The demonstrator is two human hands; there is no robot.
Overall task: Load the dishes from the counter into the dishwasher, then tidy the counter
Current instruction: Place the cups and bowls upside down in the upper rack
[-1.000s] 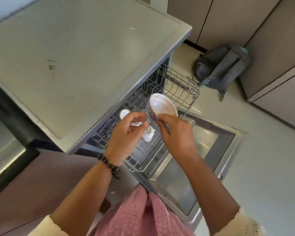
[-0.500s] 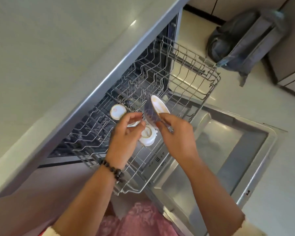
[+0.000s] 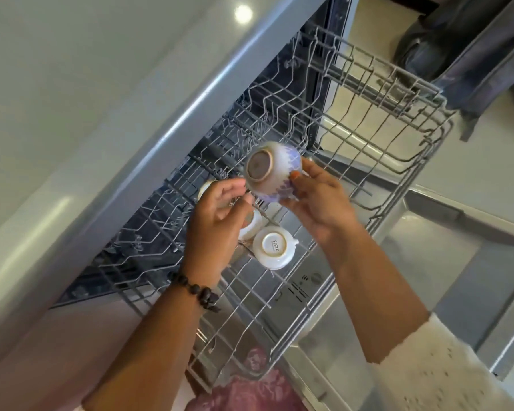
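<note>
The right hand (image 3: 318,200) flipped the bowl (image 3: 272,170) over, so its foot ring faced up where the pale inside had shown. The left hand (image 3: 217,215) opened beside it, and the view dipped closer over the rack (image 3: 392,120).

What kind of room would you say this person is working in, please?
Most likely a home kitchen: a pulled-out dishwasher rack sits under a countertop, with upturned cups in it, and the right hand holds a small bowl bottom-up above the rack.

Upturned cup (image 3: 272,247) in rack (image 3: 392,161), under bowl (image 3: 272,170), right of counter (image 3: 86,99).
</note>
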